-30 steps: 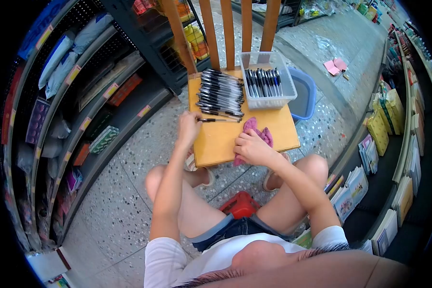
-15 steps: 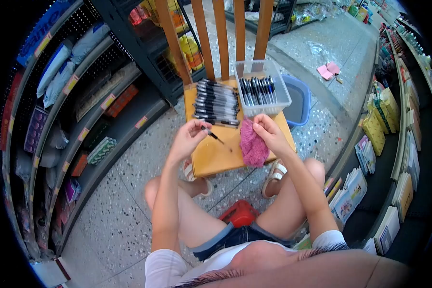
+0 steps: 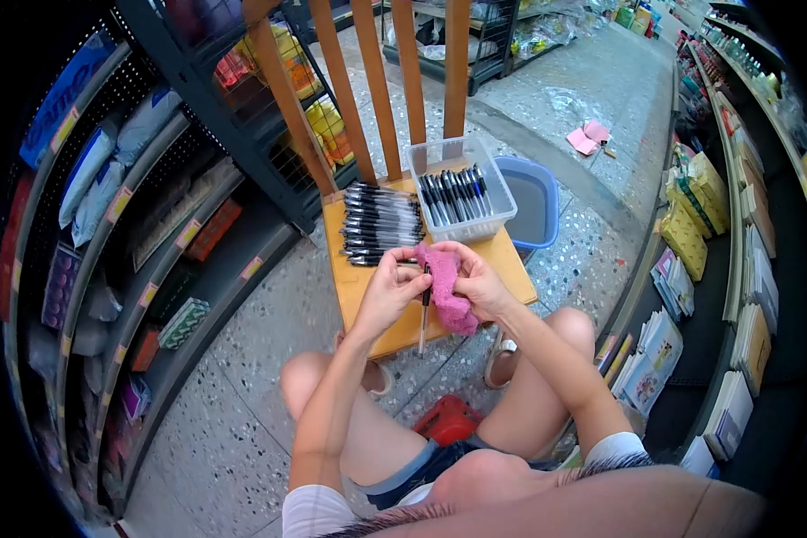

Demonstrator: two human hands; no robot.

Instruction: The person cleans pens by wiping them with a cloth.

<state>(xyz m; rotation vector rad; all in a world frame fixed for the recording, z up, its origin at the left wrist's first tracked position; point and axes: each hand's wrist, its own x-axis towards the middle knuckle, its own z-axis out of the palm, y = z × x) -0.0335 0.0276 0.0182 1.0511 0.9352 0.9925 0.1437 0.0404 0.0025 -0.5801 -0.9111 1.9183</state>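
Note:
My left hand (image 3: 393, 291) pinches a pen (image 3: 423, 318), held upright with its lower end pointing toward me. Close beside it, my right hand (image 3: 480, 285) grips a pink cloth (image 3: 450, 300) that touches the pen's upper part. Both hands are above the yellow seat of a wooden chair (image 3: 354, 305). Several black and clear pens (image 3: 381, 221) lie in a row on the left of the seat. To their right stands a clear plastic box (image 3: 489, 224) with several more pens (image 3: 455, 195) inside.
A blue basin (image 3: 547, 211) stands on the floor behind the chair's right side. Curved shelves with packets (image 3: 184, 323) line the left, and shelves with books and cards (image 3: 650, 359) line the right. A red object (image 3: 446, 420) is between my legs. Pink paper (image 3: 588, 137) lies on the floor.
My left hand has lifted a pen from the seat and turned it upright. My right hand has raised the pink cloth and brought it to the pen. The view has shifted slightly.

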